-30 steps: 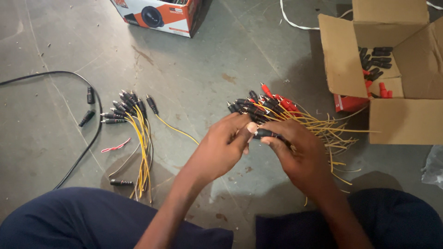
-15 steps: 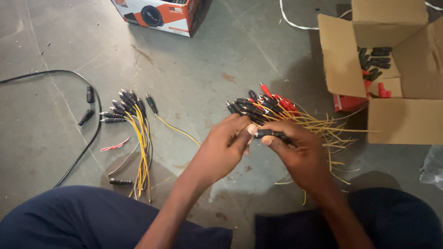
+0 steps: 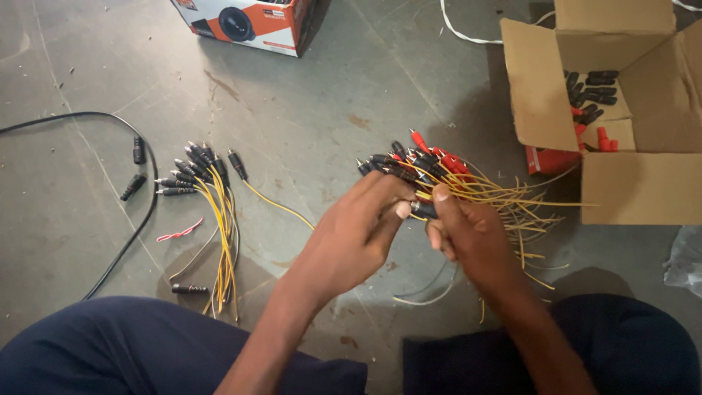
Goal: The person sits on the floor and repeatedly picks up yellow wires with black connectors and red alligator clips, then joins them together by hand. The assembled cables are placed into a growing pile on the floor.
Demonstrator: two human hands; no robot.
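I see both hands meeting over the concrete floor (image 3: pixel 365 88), above a heap of cable plugs with yellow leads. My left hand (image 3: pixel 349 238) has its fingers (image 3: pixel 380 192) curled together and pinched on a black plug (image 3: pixel 423 210), which sits right between the two hands. My right hand (image 3: pixel 472 235) clamps the same plug from the other side, thumb on top. Just behind the hands lies the loose heap of black and red plugs (image 3: pixel 428 164), their yellow wires (image 3: pixel 512 201) fanning out to the right, touching the floor.

Well off to the left rests a tidier bundle of black plugs (image 3: pixel 194 164) with yellow leads running toward my knee. A black cable (image 3: pixel 124 234) loops beside that bundle, and a small red-and-white twist tie (image 3: pixel 179 232) lies between them. At the right stands an open cardboard box (image 3: pixel 636 186) holding more black and red plugs. A printed orange-and-white carton (image 3: pixel 245 22) sits at the top edge.
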